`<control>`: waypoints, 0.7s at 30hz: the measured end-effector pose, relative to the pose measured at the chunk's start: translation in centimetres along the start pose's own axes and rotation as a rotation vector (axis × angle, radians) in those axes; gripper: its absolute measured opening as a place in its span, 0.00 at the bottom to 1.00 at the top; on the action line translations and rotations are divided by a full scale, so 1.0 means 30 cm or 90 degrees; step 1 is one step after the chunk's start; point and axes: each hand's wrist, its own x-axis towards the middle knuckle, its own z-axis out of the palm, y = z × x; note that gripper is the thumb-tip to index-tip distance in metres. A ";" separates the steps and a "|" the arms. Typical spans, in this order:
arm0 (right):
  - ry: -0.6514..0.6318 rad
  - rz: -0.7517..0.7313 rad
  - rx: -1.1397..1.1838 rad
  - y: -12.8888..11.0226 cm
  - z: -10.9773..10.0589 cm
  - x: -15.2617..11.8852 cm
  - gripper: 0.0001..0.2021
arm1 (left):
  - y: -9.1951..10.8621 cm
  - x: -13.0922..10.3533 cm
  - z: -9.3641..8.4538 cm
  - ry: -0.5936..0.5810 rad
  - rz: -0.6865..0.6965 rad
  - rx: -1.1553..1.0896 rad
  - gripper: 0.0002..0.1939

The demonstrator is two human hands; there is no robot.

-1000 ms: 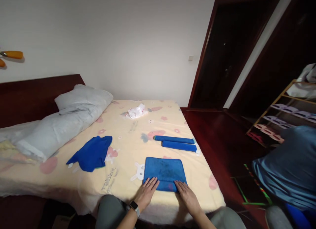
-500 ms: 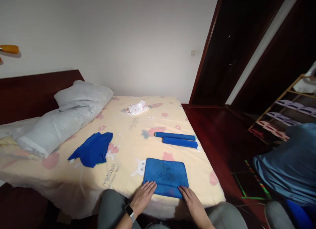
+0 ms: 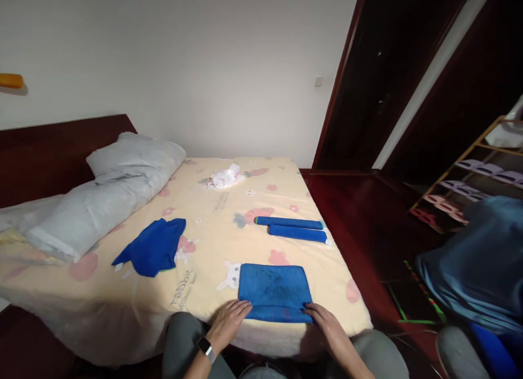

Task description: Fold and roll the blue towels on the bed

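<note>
A blue cloth (image 3: 274, 285) with dark stains lies flat near the front edge of the bed, its near edge folded over in a strip. My left hand (image 3: 232, 320) touches the left end of that fold, and my right hand (image 3: 324, 320) is at its right end. The fingers of both hands are bent over the corners; the fingertips are partly hidden. Two narrow folded blue cloths (image 3: 297, 233) lie side by side beyond it. A crumpled blue cloth (image 3: 153, 248) rests to the left.
A grey quilt (image 3: 110, 196) lies along the left of the bed (image 3: 208, 232). A white crumpled bag (image 3: 226, 177) sits near the far edge. At the right are a covered blue object (image 3: 478, 259) and a shoe rack (image 3: 461, 164) with slippers.
Both hands have moved slightly outward to the ends of the near strip. That strip now looks narrower and more tightly folded. The view has shifted a little.
</note>
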 end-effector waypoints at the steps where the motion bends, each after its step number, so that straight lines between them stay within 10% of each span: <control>1: -0.019 -0.011 -0.010 0.001 -0.012 -0.009 0.21 | -0.003 -0.003 0.002 -0.006 0.006 0.001 0.39; 7: -0.014 0.035 0.035 0.003 0.004 -0.071 0.22 | 0.010 -0.016 0.045 0.047 -0.046 -0.096 0.37; 14: 0.194 0.246 0.249 0.005 0.091 -0.031 0.24 | -0.013 0.015 0.100 0.182 -0.286 -0.400 0.19; 21: 0.287 0.306 0.148 0.015 0.142 0.017 0.26 | -0.017 0.087 0.215 0.365 -0.370 -0.333 0.22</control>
